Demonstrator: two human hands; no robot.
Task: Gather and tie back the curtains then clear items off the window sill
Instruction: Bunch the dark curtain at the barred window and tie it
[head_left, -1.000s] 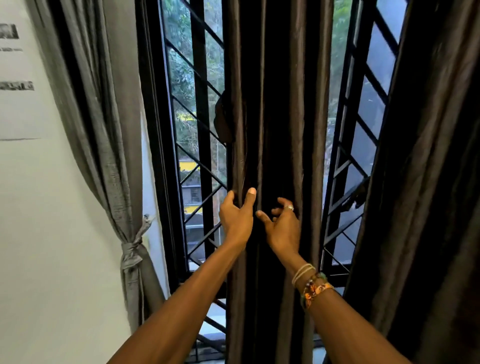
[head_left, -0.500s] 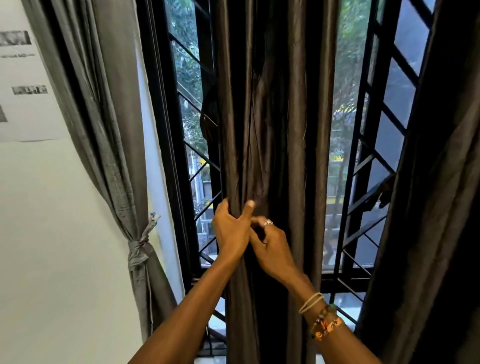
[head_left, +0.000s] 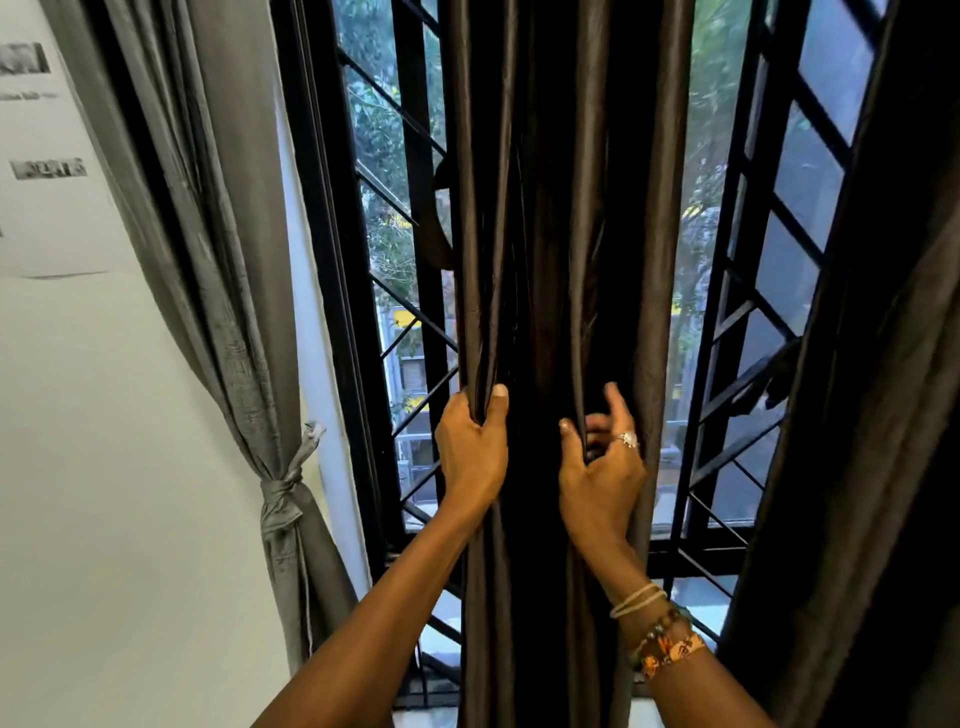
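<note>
A sheet of paper (head_left: 47, 156) hangs on the white wall at far left, its print too blurred to read. Next to it the grey curtain (head_left: 228, 260) is already gathered and bound by a knot (head_left: 283, 493) in its own cloth, so that one looks finished. Beyond it stands the black window grille (head_left: 405, 312), with trees and a building outside.

The step in hand is gathering the dark middle curtain (head_left: 550, 208), which hangs straight down in front of the window between two open gaps. The left hand (head_left: 472, 452) grips a fold at the curtain's left edge, its fingers (head_left: 457, 415) curled round behind the cloth and the thumb upright in front. The right hand (head_left: 602, 467), wearing a ring (head_left: 628, 439) and bracelets (head_left: 660, 639), is just beside it, with thumb and loosely curled fingers round a pleat nearer the curtain's right side.

Next, I judge, the two hands must draw the pleats into one bunch, then find something to tie it with; no tie-back or cord shows here.

The right curtain (head_left: 883, 415) hangs loose, cut off by the frame edge. The window sill is almost wholly hidden behind the arms and cloth, so I cannot tell what lies on it. The left fingertips are out of sight behind the fold.
</note>
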